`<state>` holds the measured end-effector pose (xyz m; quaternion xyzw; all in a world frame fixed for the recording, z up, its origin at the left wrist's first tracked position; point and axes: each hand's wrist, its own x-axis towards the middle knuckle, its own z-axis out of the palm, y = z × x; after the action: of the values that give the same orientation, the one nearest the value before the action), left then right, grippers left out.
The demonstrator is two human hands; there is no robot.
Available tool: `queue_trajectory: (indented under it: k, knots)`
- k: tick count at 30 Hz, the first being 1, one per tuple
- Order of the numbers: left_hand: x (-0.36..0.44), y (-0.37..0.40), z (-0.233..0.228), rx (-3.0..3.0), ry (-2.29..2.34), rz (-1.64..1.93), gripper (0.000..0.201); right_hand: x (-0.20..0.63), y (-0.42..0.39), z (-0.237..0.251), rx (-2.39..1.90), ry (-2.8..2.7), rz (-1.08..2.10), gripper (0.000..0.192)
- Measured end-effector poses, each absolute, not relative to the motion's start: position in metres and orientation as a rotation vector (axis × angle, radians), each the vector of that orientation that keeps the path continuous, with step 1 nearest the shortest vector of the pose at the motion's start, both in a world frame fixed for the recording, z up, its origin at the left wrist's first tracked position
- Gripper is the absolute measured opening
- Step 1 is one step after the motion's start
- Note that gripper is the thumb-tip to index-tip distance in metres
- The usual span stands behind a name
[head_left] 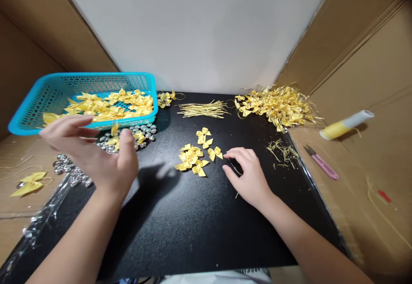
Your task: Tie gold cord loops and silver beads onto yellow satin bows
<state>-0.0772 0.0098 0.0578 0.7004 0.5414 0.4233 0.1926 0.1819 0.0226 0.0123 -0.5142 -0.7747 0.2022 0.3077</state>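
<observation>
My left hand (93, 151) is raised above the silver bells (146, 133), close to the near rim of the basket. Its thumb and fingers are apart, with nothing clearly gripped. Some yellow bows (140, 137) lie among those bells, partly hidden behind the hand. On the black table, my right hand (247, 174) is curled around a thin, needle-like silvery wire (235, 168). Its fingertips are beside a single yellow bow (215, 153). Left of that bow lies a small group of yellow ribbon bows (189, 157).
A blue basket (154, 90) contains many yellow bows. Gold cords (202, 109) lie at the back, beside a heap of corded bows (280, 105). Cord scraps (283, 153), pink-handled snips (322, 163) and a yellow-white spool (346, 125) are on the right. Cardboard walls (363, 43) flank the table.
</observation>
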Motion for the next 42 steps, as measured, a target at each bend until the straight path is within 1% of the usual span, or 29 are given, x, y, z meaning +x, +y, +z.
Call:
queue_trajectory:
  k: [5,8,11,13,15,18,22,26,28,32,35,38,42]
  knots:
    - [-0.057,0.010,0.045,2.275,1.635,1.138,0.007,0.173,0.021,0.004,-1.354,-2.357,0.441,0.037]
    - [-0.046,0.011,0.034,2.468,1.619,1.090,0.004,0.171,0.023,0.002,-1.340,-2.403,0.445,0.041]
    - [-0.042,0.012,0.027,2.489,1.588,0.944,0.005,0.173,0.024,0.004,-1.316,-2.355,0.445,0.040]
    - [-0.039,0.011,0.026,2.410,1.575,0.926,0.007,0.174,0.022,0.006,-1.256,-2.315,0.398,0.037]
    - [-0.034,0.008,0.025,2.259,1.521,0.993,0.009,0.174,0.018,0.008,-1.167,-2.302,0.297,0.035]
    - [-0.024,0.002,0.022,1.850,1.377,1.077,0.018,0.168,0.008,0.010,-1.040,-2.312,0.136,0.035]
    - [-0.014,-0.001,0.015,1.373,1.196,1.126,0.022,0.161,-0.002,0.009,-0.961,-2.323,0.079,0.035]
    - [-0.014,0.001,0.014,1.258,1.139,1.156,0.020,0.161,-0.002,0.012,-0.819,-2.292,0.124,0.024]
    - [-0.016,0.002,0.017,1.266,1.144,1.147,0.020,0.164,0.000,0.016,-0.749,-2.197,0.211,0.021]
    - [-0.018,0.001,0.021,1.347,1.034,0.998,0.022,0.171,0.009,0.023,-0.810,-2.014,0.418,0.019]
    - [-0.018,-0.002,0.021,1.413,0.967,0.967,0.018,0.174,0.013,0.022,-0.835,-2.050,0.517,0.012]
    - [-0.021,-0.003,0.021,1.586,1.005,0.995,0.014,0.175,0.014,0.019,-0.809,-2.072,0.578,0.008]
    - [-0.027,-0.002,0.028,2.005,1.034,0.938,0.009,0.175,0.012,0.018,-0.840,-2.076,0.627,0.006]
